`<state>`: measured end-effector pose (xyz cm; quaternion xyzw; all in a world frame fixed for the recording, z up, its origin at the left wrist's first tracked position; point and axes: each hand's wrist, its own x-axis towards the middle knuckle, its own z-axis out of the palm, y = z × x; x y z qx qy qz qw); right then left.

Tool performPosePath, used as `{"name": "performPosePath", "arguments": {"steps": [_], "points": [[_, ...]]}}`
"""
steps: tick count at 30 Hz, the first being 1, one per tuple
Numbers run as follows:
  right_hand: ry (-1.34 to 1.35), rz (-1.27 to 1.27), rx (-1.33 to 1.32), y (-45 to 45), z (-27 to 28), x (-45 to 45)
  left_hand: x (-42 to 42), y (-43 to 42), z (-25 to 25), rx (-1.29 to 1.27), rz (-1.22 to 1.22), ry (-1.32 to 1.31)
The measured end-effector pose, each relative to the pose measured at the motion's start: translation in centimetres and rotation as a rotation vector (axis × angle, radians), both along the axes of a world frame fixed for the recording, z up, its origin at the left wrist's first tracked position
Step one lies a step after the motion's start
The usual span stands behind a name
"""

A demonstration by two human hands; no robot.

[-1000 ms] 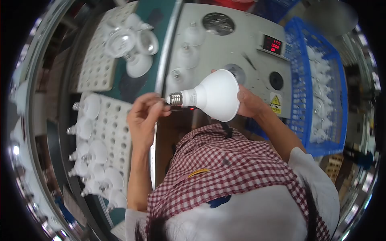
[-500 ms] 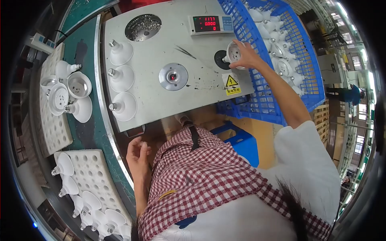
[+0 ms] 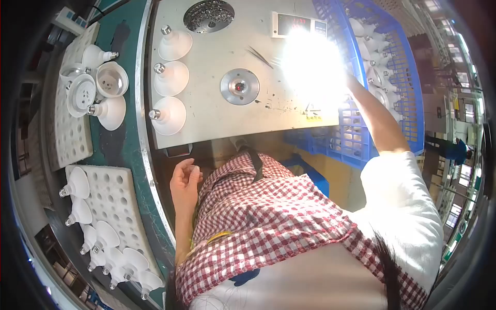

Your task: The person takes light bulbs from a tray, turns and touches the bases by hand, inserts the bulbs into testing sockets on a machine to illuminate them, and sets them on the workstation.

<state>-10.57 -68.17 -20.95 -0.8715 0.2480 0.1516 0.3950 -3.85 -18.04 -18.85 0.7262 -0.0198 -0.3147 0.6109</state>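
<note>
A light bulb (image 3: pixel 312 64) glows fiercely at the right side of the grey bench plate, and its glare washes out my right hand (image 3: pixel 342 77). The earlier picture shows my right hand gripping this bulb by its rim; now its fingers are lost in the light. My left hand (image 3: pixel 186 178) hangs near the bench's front edge with loosely bent fingers, apart and holding nothing. Three white bulbs (image 3: pixel 170 80) lie along the plate's left side. A round metal socket (image 3: pixel 239 87) sits mid-plate. The digital meter (image 3: pixel 298 25) is partly glared over.
A blue crate (image 3: pixel 408 67) of bulbs stands at the right. On the green bench (image 3: pixel 132 67) to the left, several bulbs (image 3: pixel 106 103) and a foam tray (image 3: pixel 111 196) with more bulbs lie. Tweezers (image 3: pixel 260 57) rest on the plate. A person (image 3: pixel 454 150) is far right.
The bulb in my right hand has lit up, flooding that area with glare. The view has shifted, so the bench sits higher and slightly right. My left hand keeps nearly the same pose.
</note>
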Motion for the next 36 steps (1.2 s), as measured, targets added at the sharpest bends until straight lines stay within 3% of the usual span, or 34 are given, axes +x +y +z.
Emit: {"name": "performPosePath", "arguments": {"steps": [1,2,3,7,18,25,30,32,33,35,36], "points": [[0.124,0.027,-0.316,0.4,0.6,0.0,-0.1,-0.1,0.2,0.011,0.007,-0.004],[0.282,0.051,-0.608,4.2,4.6,1.2,0.0,0.1,0.3,-0.006,0.024,0.008],[0.15,0.119,-0.63,5.1,5.3,1.6,0.0,0.4,0.3,-0.022,0.045,0.024],[-0.181,0.305,-0.371,11.9,5.8,4.8,0.0,1.4,-0.4,-0.058,0.091,0.062],[0.05,0.596,-0.484,19.7,2.0,11.8,-1.1,5.6,-3.0,-0.028,0.198,0.125],[-0.02,0.597,-0.584,19.6,1.1,11.3,-0.4,6.1,-4.6,-0.023,0.242,0.136],[0.034,0.572,-0.608,20.0,5.2,12.1,1.5,6.2,-1.9,-0.028,0.244,-0.04],[-0.04,-0.09,0.324,19.3,8.8,11.9,2.8,7.2,0.0,-0.024,0.299,-0.165],[-0.069,-0.087,0.329,18.8,8.8,11.8,3.7,7.9,0.5,-0.008,0.336,-0.185],[-0.1,-0.227,1.193,17.9,7.1,11.4,5.6,8.8,1.4,0.023,0.421,-0.288],[-0.11,-0.224,1.283,17.9,6.3,11.4,6.3,9.1,1.9,0.064,0.425,-0.299]]}}
